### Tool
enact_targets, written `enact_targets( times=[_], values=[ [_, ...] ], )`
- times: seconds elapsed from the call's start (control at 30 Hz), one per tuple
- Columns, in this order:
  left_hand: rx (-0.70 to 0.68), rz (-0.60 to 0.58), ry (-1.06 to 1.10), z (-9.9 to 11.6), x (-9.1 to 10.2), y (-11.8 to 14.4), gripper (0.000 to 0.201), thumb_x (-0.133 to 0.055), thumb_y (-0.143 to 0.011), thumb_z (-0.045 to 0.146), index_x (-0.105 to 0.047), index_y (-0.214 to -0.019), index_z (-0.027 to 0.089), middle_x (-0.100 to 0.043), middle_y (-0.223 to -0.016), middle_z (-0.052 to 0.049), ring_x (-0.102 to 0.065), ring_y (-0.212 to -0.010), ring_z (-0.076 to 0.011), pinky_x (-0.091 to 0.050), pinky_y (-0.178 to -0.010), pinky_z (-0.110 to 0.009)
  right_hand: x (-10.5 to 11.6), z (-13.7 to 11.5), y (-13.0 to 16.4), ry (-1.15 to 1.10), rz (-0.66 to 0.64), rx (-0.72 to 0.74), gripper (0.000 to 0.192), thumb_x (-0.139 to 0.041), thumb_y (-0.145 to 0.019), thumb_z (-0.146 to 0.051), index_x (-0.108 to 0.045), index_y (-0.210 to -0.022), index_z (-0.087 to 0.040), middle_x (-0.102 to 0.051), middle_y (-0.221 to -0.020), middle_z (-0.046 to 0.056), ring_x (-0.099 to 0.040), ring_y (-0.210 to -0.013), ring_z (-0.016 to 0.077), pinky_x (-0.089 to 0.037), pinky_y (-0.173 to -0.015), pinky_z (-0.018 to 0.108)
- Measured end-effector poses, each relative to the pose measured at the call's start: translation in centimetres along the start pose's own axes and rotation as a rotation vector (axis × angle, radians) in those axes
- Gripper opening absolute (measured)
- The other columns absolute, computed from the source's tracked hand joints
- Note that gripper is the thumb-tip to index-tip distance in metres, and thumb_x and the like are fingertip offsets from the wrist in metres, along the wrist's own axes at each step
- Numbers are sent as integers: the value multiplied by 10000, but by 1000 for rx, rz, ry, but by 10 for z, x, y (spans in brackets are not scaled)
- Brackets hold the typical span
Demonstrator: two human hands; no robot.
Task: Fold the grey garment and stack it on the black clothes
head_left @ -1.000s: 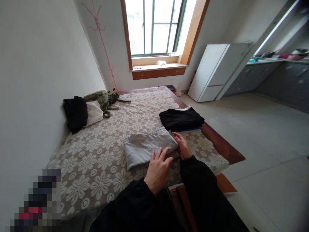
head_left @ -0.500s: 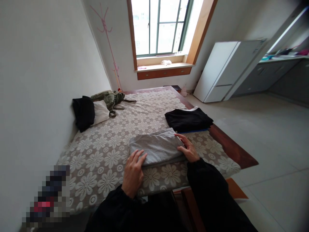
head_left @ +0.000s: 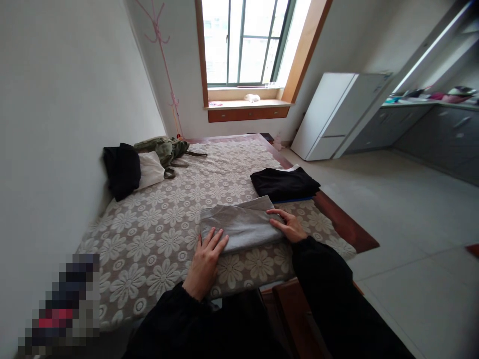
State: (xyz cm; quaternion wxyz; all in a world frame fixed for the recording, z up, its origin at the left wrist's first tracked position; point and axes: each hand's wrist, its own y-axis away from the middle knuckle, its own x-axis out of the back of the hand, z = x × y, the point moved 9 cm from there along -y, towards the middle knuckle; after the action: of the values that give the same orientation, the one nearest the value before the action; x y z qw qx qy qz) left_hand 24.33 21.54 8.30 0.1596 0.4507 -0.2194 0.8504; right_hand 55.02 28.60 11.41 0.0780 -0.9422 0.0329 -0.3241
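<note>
One folded grey garment (head_left: 239, 227) lay on one bed (head_left: 168, 249), two flat hands, left hand (head_left: 204, 262) and right hand (head_left: 290, 228), pressing its near corners; one folded black garment (head_left: 284, 183) beside.

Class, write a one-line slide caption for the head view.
Both hands, left hand and right hand, rest flat on a folded grey garment lying on a floral bedspread.

Bed (head_left: 175, 259): wooden frame, cover with a cream floral pattern. On it: folded grey garment (head_left: 239, 225) near the front edge; folded black garment (head_left: 284, 183) at the right edge; black item (head_left: 121, 169), white pillow (head_left: 150, 169) and olive-green bundle (head_left: 164, 148) by the wall. Both hands rest on the grey garment's near corners.
</note>
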Motion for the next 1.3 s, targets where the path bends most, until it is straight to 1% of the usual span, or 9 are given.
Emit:
enact_targets(
  times=[0.23, 0.4, 0.53, 0.63, 0.83, 0.97, 1.1, 1.17, 1.3],
  values=[
    [-19, 119, 174, -11, 5, 6, 959, -348, -644, -70, -434, -1548, 237, -363, -1651, -17, -152, -1581, -206, -178, -1291, -531, 1, 7, 8, -11, 59, -6, 470, -642, -848, -543, -745, -1170, -216, -757, -981, 52, -621, -668, 187, -495, -603, 295],
    [31, 143, 53, -17, 0, 12, 945, -347, -679, -70, -372, -1580, 213, -321, -1668, -27, -140, -1583, -219, -181, -1288, -538, -3, 19, 7, 12, 30, -30, 517, -644, -849, -560, -733, -1214, -203, -748, -889, 55, -627, -661, 197, -493, -567, 291],
    [119, 141, -117, -18, 3, 18, 978, -385, -677, -76, -328, -1600, 241, -277, -1679, -1, -124, -1584, -258, -161, -1285, -560, -4, 20, 7, 93, 59, -21, 535, -617, -863, -573, -721, -1240, -209, -748, -944, 58, -643, -704, 206, -530, -647, 322],
    [176, 149, -209, -17, 8, 24, 906, -389, -765, -57, -309, -1607, 265, -273, -1679, 4, -152, -1576, -310, -213, -1262, -586, -4, 12, 8, 188, 81, 20, 515, -580, -885, -563, -708, -1257, -231, -759, -1012, 56, -663, -764, 223, -555, -747, 359],
    [293, 213, -342, -22, 18, 34, 793, -464, -865, 43, -296, -1613, 247, -309, -1661, -142, -284, -1531, -367, -272, -1222, -608, -8, -3, 19, 500, 114, 76, 485, -431, -979, -481, -621, -1370, -265, -718, -1260, 76, -695, -1037, 288, -557, -884, 409],
    [285, 217, -351, -24, 18, 37, 775, -477, -884, 78, -271, -1620, 204, -373, -1627, -175, -290, -1530, -357, -272, -1227, -596, -13, -8, 24, 693, 110, 105, 552, -339, -1019, -434, -468, -1517, -235, -687, -1300, 103, -642, -1175, 303, -523, -1001, 439],
    [203, 215, -310, -23, 14, 38, 773, -449, -900, 52, -258, -1624, 247, -367, -1639, -132, -280, -1540, -321, -286, -1233, -567, -15, -3, 24, 804, 104, 104, 628, -348, -1010, -426, -363, -1581, -166, -655, -1337, 143, -612, -1199, 309, -507, -1029, 442],
    [172, 216, -277, -23, 12, 38, 773, -438, -907, 37, -261, -1621, 270, -371, -1639, -115, -273, -1544, -299, -299, -1236, -544, -18, 5, 24, 864, 72, 59, 638, -344, -1007, -443, -370, -1577, -158, -609, -1418, 147, -579, -1248, 323, -487, -1051, 467],
    [182, 215, -191, -26, 12, 39, 725, -412, -932, 35, -301, -1609, 271, -428, -1607, -114, -296, -1536, -284, -335, -1229, -522, -26, 22, 24, 1030, -36, -36, 592, -340, -990, -477, -538, -1464, -182, -502, -1540, 155, -407, -1428, 401, -379, -1117, 601]
  ],
)
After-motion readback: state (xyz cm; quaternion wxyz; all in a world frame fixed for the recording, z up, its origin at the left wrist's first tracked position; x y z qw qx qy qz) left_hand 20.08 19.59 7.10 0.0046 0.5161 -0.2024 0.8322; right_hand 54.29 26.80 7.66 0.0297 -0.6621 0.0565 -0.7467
